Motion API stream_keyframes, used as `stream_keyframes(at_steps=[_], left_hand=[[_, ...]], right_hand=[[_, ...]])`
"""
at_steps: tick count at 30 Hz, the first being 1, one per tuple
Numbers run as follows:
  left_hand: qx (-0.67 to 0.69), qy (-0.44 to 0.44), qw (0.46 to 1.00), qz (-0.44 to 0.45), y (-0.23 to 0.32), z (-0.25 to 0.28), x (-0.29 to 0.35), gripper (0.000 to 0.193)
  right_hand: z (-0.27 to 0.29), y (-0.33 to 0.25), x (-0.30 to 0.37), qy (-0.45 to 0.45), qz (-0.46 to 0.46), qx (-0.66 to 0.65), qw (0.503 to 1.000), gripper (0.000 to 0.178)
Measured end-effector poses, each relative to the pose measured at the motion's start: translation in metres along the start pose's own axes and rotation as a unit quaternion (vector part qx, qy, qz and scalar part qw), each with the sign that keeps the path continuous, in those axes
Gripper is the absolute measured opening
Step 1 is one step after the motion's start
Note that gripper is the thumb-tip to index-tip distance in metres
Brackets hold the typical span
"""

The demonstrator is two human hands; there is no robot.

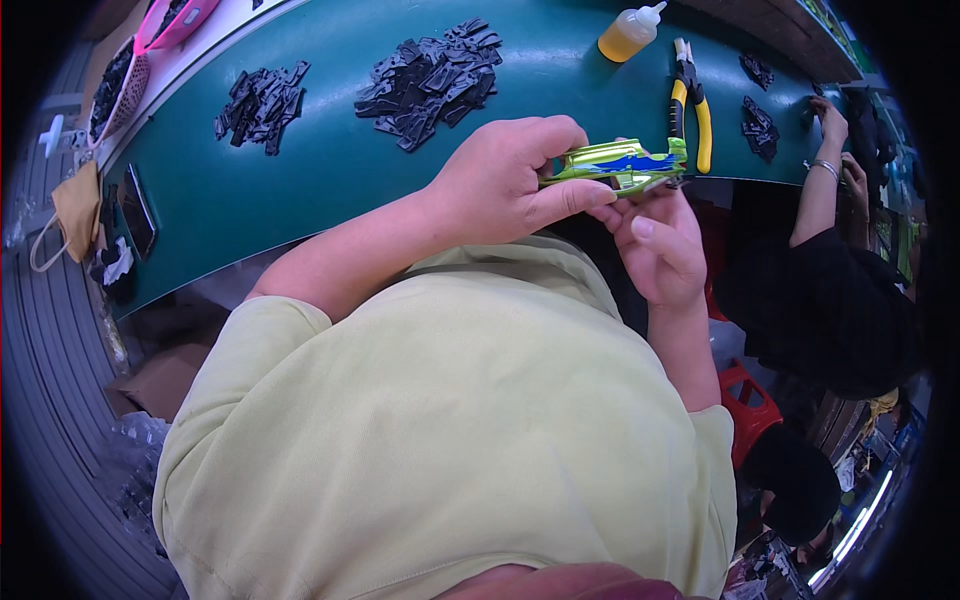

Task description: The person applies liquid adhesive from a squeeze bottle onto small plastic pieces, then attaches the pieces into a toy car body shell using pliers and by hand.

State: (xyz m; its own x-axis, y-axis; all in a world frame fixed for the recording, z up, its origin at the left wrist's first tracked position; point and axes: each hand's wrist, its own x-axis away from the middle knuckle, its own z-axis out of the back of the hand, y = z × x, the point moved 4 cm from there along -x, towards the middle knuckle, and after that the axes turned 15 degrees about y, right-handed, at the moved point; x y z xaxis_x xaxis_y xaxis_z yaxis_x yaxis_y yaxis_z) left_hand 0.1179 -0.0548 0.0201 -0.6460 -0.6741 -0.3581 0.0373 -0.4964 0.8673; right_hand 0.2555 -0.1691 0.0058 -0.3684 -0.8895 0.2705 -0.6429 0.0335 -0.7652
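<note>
My left hand (525,180) is closed round the left end of a shiny green plastic piece (600,155) with a blue patch, its thumb lying along the near side. The piece is held in front of my chest, over the table's near edge. My right hand (668,250) is turned palm up below the right end of the piece. Its fingertips reach up to the underside and are partly hidden there, while the thumb stands apart from it. Just beyond the piece, yellow-and-black pliers (703,130) lie on the green table (330,190).
Black plastic parts lie in a large heap (430,85), a smaller heap (262,105) and little piles (760,130) at right. A squeeze bottle (630,33) of amber liquid stands at the back. A phone (138,210) lies at left. A co-worker's arm (825,180) reaches in at right.
</note>
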Motion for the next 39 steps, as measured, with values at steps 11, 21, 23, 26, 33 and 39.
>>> stream_keyframes(at_steps=[11, 21, 23, 26, 33, 39], left_hand=[[0.097, -0.036, 0.992, 0.071, -0.008, -0.008, 0.002, 0.037], [0.501, -0.096, 0.766, 0.391, -0.009, -0.018, 0.004, 0.033], [0.475, -0.076, 0.787, 0.386, -0.012, -0.019, 0.003, 0.029], [0.301, -0.018, 0.902, 0.308, -0.015, -0.012, 0.000, 0.021], [0.012, 0.078, 0.997, 0.008, 0.000, 0.001, -0.007, 0.016], [0.277, 0.036, 0.934, 0.222, -0.013, -0.008, -0.003, 0.025]], right_hand=[[0.008, -0.001, -0.006, 0.095, 0.092, 0.134, 0.982, 0.038], [-0.001, -0.031, 0.007, 0.065, 0.215, 0.241, 0.944, 0.034], [-0.007, -0.028, 0.010, 0.077, 0.188, 0.244, 0.948, 0.032], [-0.011, -0.028, 0.014, 0.119, 0.169, 0.263, 0.942, 0.029], [-0.014, -0.032, 0.018, 0.156, 0.119, 0.309, 0.931, 0.028], [-0.014, -0.036, 0.023, 0.179, 0.136, 0.298, 0.928, 0.028]])
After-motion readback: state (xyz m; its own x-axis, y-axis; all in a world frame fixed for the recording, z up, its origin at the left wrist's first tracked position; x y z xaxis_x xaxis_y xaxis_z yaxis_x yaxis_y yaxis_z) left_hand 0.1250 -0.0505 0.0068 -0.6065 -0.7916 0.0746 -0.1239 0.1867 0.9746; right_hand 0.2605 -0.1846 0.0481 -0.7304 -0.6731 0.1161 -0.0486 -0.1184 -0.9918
